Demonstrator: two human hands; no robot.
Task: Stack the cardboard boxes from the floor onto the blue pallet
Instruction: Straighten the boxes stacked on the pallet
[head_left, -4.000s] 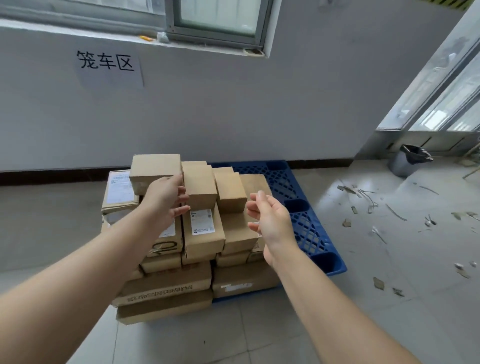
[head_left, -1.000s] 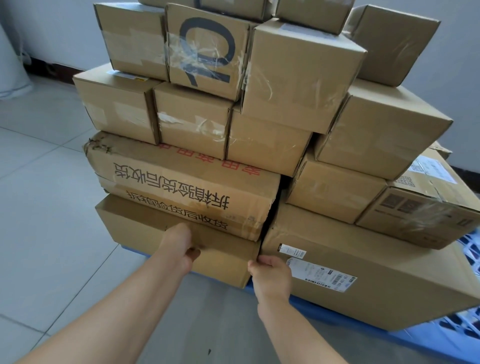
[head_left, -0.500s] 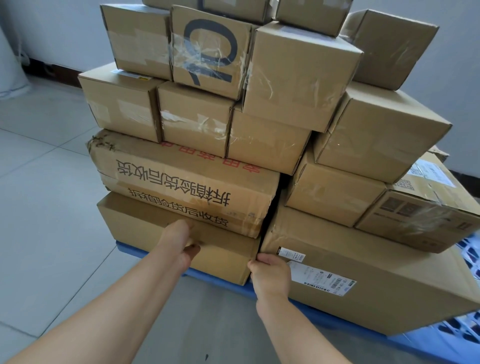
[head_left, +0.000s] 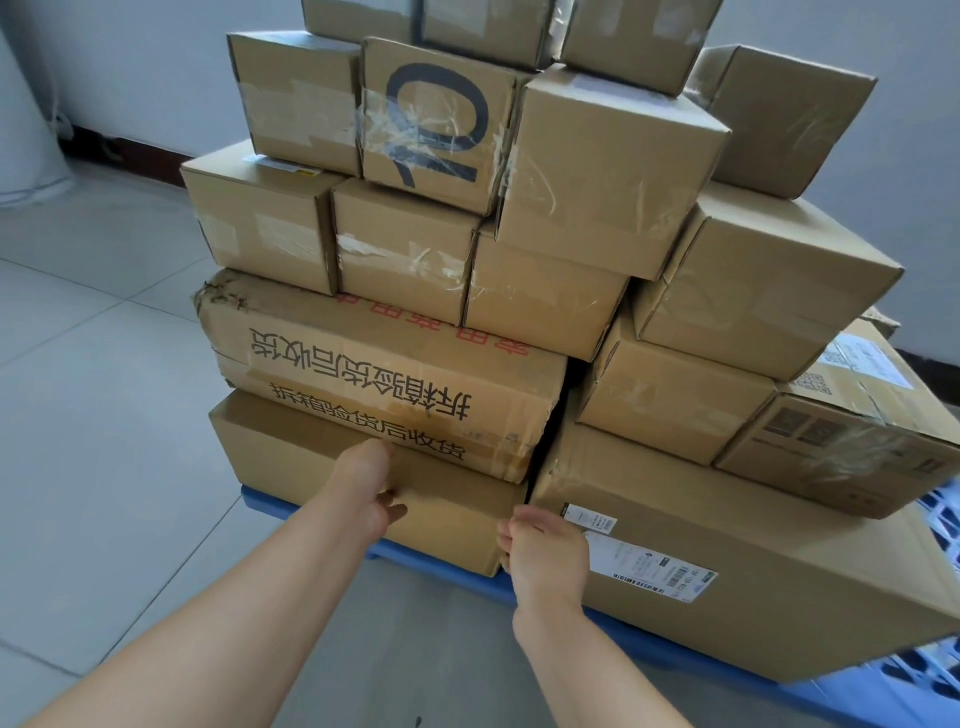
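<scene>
We see the cardboard boxes (head_left: 597, 171) piled several tiers high on the blue pallet (head_left: 291, 506). The left hand (head_left: 363, 493) is against the front of the bottom-left box (head_left: 291, 457), fingers hidden, so we can't tell its grip. The right hand (head_left: 545, 551) curls its fingers round that box's right front corner.

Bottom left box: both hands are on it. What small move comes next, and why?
Probably a short push inward. The left hand rests on the front of the bottom left box, the right hand curls round its right corner, and the printed box lies on top, so sliding it on the blue pallet seems safer than lifting.
</scene>
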